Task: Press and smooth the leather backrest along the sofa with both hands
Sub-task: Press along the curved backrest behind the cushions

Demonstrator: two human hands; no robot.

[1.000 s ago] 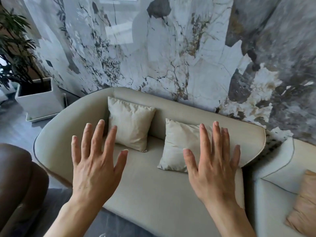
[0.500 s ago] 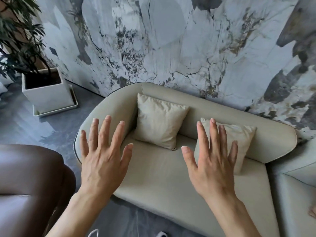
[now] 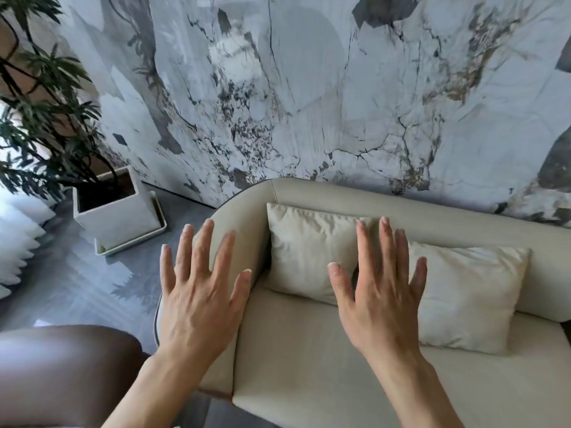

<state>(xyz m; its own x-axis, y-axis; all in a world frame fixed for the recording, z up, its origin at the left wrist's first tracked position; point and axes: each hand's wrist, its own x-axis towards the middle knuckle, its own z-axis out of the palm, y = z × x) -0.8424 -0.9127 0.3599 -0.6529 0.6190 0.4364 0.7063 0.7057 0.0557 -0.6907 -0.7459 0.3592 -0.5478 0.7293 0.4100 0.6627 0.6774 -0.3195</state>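
Note:
A beige leather sofa stands against the marble wall, its curved backrest point(image 3: 432, 216) running from the left arm across to the right edge. Two cream cushions lean on the backrest: a square cushion point(image 3: 306, 251) and a wider cushion point(image 3: 472, 291) to its right. My left hand point(image 3: 200, 291) hovers palm down, fingers spread, over the sofa's left arm. My right hand point(image 3: 383, 295) is held the same way in front of the cushions, above the seat point(image 3: 309, 350). Neither hand holds anything, and neither touches the backrest.
A potted plant in a white square planter point(image 3: 114, 214) stands on the grey floor to the left. A dark brown leather seat point(image 3: 61, 375) fills the lower left corner. The marble wall point(image 3: 309, 88) rises right behind the sofa.
The view has swung left along the sofa, so the sofa and cushions sit further right in frame. Both hands stay open and spread, now over the sofa's left arm and first cushion.

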